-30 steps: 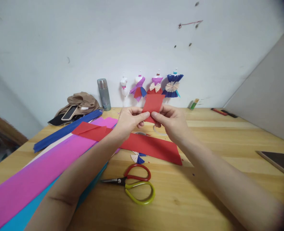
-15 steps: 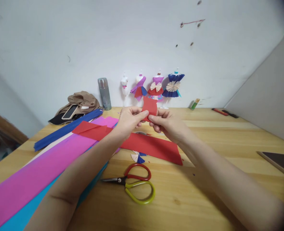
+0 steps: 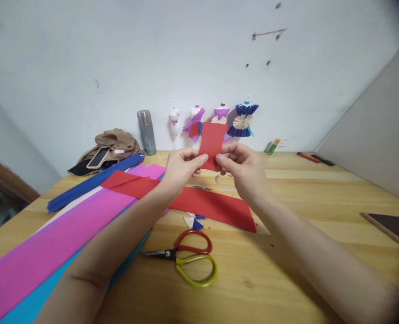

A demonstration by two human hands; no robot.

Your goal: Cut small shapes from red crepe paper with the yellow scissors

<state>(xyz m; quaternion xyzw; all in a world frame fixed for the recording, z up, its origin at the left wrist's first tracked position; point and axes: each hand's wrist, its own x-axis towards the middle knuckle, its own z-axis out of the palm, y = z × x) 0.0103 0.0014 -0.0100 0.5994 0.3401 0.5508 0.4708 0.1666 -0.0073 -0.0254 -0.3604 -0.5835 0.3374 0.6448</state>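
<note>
Both your forearms reach forward over the table (image 3: 253, 288) and meet above its middle. Your left hand (image 3: 182, 168) and right hand (image 3: 242, 168) are curled nearly closed, each pinching the lower edge of the red piece (image 3: 213, 140) between thumb and forefinger. The piece stands upright, off the table, just above the long red strip (image 3: 219, 207) lying flat below. It covers most of one of the dress forms (image 3: 242, 120) by the wall, and your right hand hides part of a tape ring (image 3: 224, 183). A dark slab (image 3: 393, 228) is cut off at the right edge. The flask (image 3: 146, 132) stands capped, so its contents cannot be seen. The scissors (image 3: 167, 254) lie near you, blades together.
</note>
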